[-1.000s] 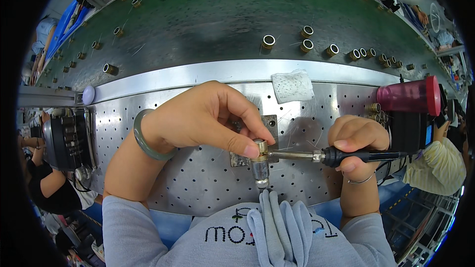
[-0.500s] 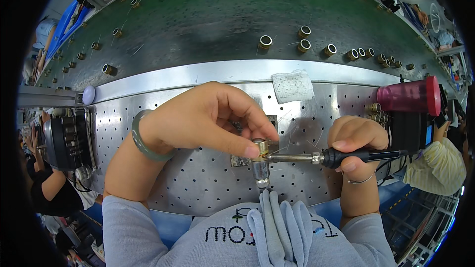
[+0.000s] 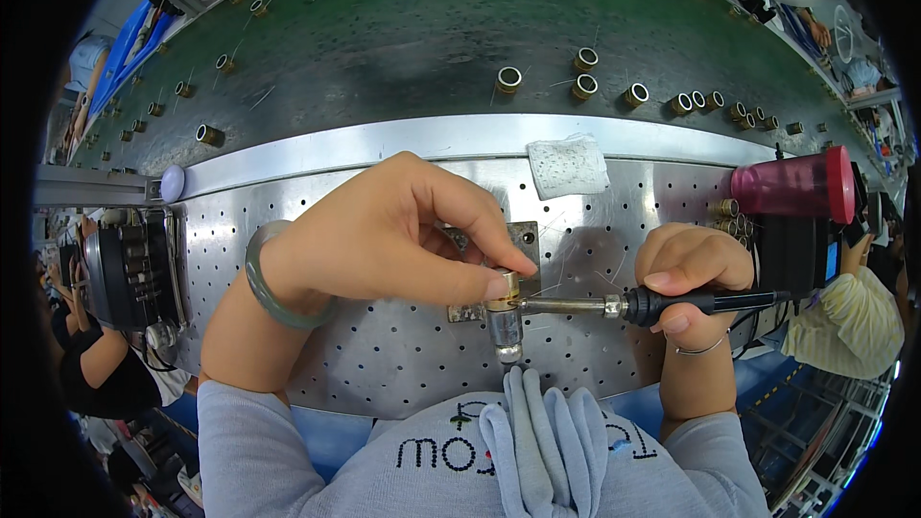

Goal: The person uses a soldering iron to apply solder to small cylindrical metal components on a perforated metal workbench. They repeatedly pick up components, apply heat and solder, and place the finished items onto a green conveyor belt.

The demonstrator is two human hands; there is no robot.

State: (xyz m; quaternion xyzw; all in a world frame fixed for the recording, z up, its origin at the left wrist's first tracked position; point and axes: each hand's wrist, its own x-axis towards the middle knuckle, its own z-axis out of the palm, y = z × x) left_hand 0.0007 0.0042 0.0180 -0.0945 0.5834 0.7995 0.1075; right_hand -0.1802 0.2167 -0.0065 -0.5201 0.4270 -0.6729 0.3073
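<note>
My left hand point(image 3: 413, 235) pinches a small brass-coloured coil ring point(image 3: 503, 294) between thumb and index finger. The ring sits at the upper end of a shiny metal post point(image 3: 506, 331) in front of my chest. From the right, my right hand point(image 3: 693, 273) grips the black handle of a soldering iron point(image 3: 568, 307). The iron lies nearly level, and its tip meets the ring's right side; the exact contact is too small to make out. Partly behind my left fingers is a metal block point(image 3: 524, 240).
Beyond the perforated metal worktop point(image 3: 384, 355) runs a green conveyor belt point(image 3: 413, 29) with several brass-coloured rings point(image 3: 508, 80). A white pad point(image 3: 568, 167) lies at the worktop's far edge. To the right are a magenta cup point(image 3: 791, 184) and stacked rings point(image 3: 726, 208). Other people sit at both sides.
My left hand has shifted slightly, its index fingertip coming a little lower and left near the ring. My right hand and the iron stay put. Rings on the belt have moved slightly left.
</note>
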